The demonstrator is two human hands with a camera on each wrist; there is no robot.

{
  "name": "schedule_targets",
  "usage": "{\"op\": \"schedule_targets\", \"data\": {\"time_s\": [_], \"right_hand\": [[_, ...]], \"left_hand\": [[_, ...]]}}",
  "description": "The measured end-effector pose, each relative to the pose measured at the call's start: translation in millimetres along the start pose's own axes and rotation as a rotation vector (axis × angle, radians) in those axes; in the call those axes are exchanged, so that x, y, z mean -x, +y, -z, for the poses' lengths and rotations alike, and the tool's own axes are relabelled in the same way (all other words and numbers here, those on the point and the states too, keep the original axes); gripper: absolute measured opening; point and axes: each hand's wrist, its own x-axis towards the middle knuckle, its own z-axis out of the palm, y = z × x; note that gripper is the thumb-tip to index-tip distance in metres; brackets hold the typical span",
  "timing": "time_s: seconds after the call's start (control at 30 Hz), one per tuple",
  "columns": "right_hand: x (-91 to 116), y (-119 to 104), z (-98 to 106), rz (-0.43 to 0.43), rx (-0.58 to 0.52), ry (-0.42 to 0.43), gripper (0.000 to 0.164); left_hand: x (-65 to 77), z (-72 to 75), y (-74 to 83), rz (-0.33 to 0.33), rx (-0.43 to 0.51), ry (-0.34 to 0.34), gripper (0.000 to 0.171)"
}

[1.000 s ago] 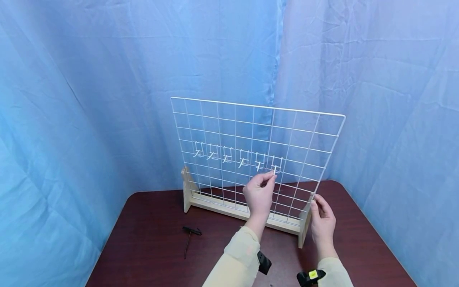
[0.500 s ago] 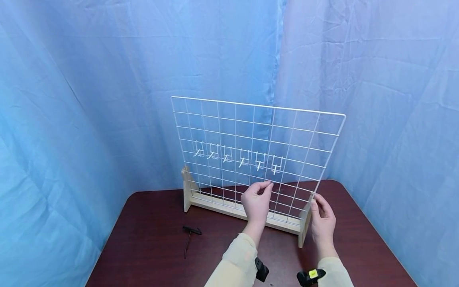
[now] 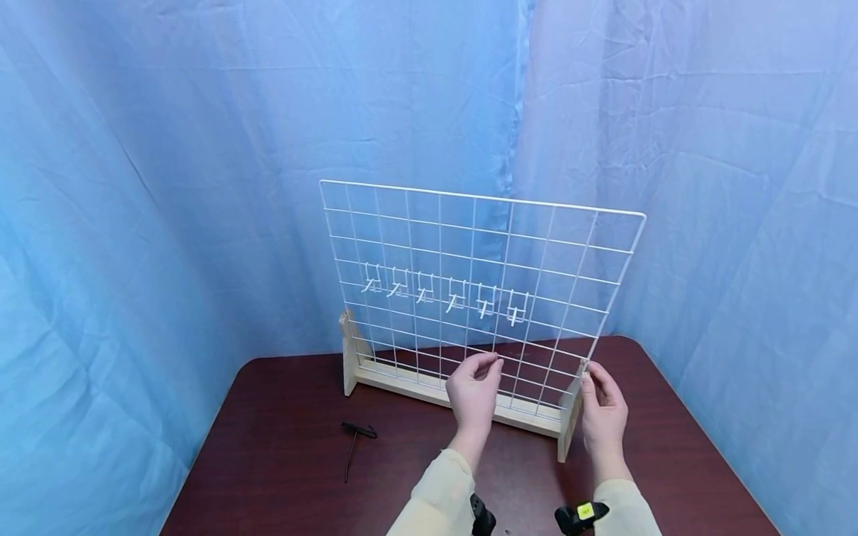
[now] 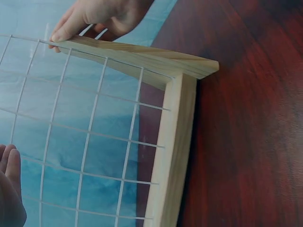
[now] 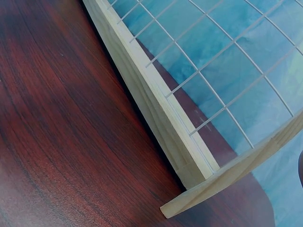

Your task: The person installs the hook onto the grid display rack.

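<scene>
A white wire grid panel [image 3: 473, 198] stands upright in a pale wooden stand [image 3: 402, 381]. Several white hooks hang in a row across its middle; the rightmost hook [image 3: 515, 316] is above my left hand [image 3: 474, 394]. That hand is in front of the lower grid, thumb and fingers bent loosely together, with nothing visible between them. At the grid's right edge, my right hand [image 3: 605, 417] holds the top of the stand's right upright [image 3: 568, 428]. The left wrist view shows the right hand [image 4: 104, 16] with its thumb near the wire and other fingers behind the wood.
A black T-handled tool [image 3: 360, 430] with a thin shaft lies on the dark red-brown table [image 3: 268, 447], left of the arms. Blue curtains [image 3: 201, 149] surround the table at the back and sides. In the right wrist view the stand's base rail [image 5: 142, 90] meets the end upright.
My left hand has let go of the rightmost hook and moved down and slightly left. The hook stays on the grid. My right hand has kept its place on the upright.
</scene>
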Motion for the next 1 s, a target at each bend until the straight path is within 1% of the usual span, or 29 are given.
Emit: {"op": "schedule_targets", "data": {"time_s": [0.13,0.33,0.43,0.67,0.73,0.83,0.9,1.0], "right_hand": [[0,-3,-1,-0.009,0.002,-0.01,0.032],[5,-21,-7,-0.026,0.009,-0.023,0.033],[6,-26,-9,-0.028,0.02,-0.024,0.033],[5,-25,-9,-0.035,0.023,-0.023,0.032],[5,-24,-9,-0.038,0.021,-0.022,0.032],[5,-24,-9,-0.039,0.015,-0.021,0.031],[5,-24,-9,-0.04,0.01,-0.018,0.031],[5,-23,-8,-0.04,0.005,-0.015,0.031]], "left_hand": [[4.4,5.4,-10.3,0.018,-0.004,-0.017,0.008],[10.0,17.5,-22.8,0.036,-0.038,-0.037,0.007],[12.2,23.7,-29.5,0.042,-0.064,-0.046,0.007],[17.0,43.4,-50.1,0.006,-0.217,-0.064,0.013],[18.1,50.1,-56.3,0.0,-0.233,-0.063,0.015],[19.5,60.2,-64.9,0.014,-0.234,-0.055,0.017],[20.9,66.8,-70.4,0.019,-0.241,-0.04,0.018],[24.1,77.2,-77.9,0.046,-0.268,-0.014,0.019]]}}
